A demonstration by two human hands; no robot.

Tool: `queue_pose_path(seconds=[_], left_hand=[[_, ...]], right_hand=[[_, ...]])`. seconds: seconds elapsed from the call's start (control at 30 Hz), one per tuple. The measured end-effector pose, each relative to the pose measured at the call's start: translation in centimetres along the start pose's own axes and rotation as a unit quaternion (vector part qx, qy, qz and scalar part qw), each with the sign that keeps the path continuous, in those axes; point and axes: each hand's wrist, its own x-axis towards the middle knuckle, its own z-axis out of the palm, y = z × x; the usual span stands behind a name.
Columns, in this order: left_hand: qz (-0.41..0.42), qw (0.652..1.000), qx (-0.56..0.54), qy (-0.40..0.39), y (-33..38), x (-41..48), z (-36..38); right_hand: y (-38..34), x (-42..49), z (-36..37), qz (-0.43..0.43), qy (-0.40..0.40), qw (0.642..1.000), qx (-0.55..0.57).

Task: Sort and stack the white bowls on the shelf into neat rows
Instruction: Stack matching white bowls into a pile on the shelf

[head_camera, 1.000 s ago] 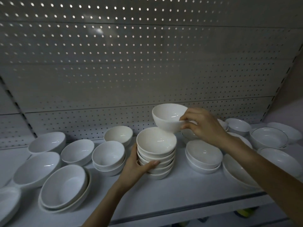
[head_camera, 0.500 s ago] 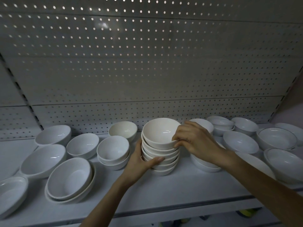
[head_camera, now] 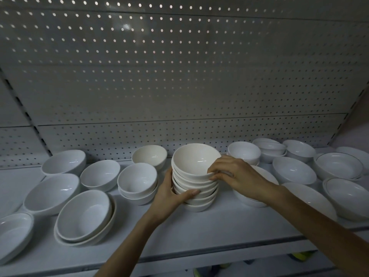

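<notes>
Top bowl (head_camera: 194, 158): lowered since a second ago, now seated on the stack (head_camera: 199, 198), mid-shelf (head_camera: 199, 236). Right hand (head_camera: 237, 176): fingers (head_camera: 214, 173) curled, pinching the top bowl's right rim. Left hand (head_camera: 169, 194): grips the stack's left side, thumb across its front. Loose bowls (head_camera: 99, 174): left and right of the stack.

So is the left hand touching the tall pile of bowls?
Touching. The head view shows the left hand curled round the side of the stack of bowls, thumb lying across its lower rims.
</notes>
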Motion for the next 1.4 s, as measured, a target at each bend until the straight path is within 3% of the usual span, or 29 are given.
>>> queue_pose_path(seconds=[0.1, 0.2, 0.33, 0.5, 0.73, 0.93, 1.07, 1.13, 1.23, 1.4], left_hand=[[0.001, 1.0, -0.016, 0.011, 0.2, -0.1, 0.1], [0.003, 0.999, -0.028, 0.021, 0.4, -0.2, 0.1], [0.009, 0.998, -0.032, 0.046, 0.3, -0.4, 0.5], [0.017, 0.996, -0.028, 0.078, 0.2, -0.8, 0.8], [0.015, 0.996, -0.023, 0.09, 0.8, -2.0, 0.0], [0.001, 0.996, -0.02, 0.082, 1.0, -2.3, -0.5], [-0.013, 0.998, 0.011, 0.066, 1.2, -2.3, -0.7], [-0.018, 0.998, 0.022, 0.058, 1.2, -2.3, -0.8], [-0.022, 0.997, 0.041, 0.059, 1.0, -2.5, -0.8], [-0.027, 0.996, 0.051, 0.068, 1.0, -2.9, -0.6]], right_hand=[[-0.1, 0.0, 0.2, 0.011, 0.016, 0.999, 0.033], [-0.4, -0.1, 0.1, 0.09, 0.006, 0.989, 0.113], [0.7, -0.6, 1.5, 0.2, -0.006, 0.94, 0.275], [0.4, -1.4, 4.1, 0.21, -0.001, 0.891, 0.402], [0.6, -1.2, 5.8, 0.198, 0.015, 0.865, 0.462], [3.9, -0.4, 4.8, 0.144, -0.069, 0.895, 0.417], [7.5, 1.4, 2.0, 0.211, 0.034, 0.921, 0.326], [8.6, 2.6, 0.9, 0.22, 0.05, 0.943, 0.244], [10.0, 4.3, 1.0, 0.198, -0.043, 0.971, 0.129], [11.2, 6.1, 4.2, 0.191, -0.169, 0.967, 0.019]])
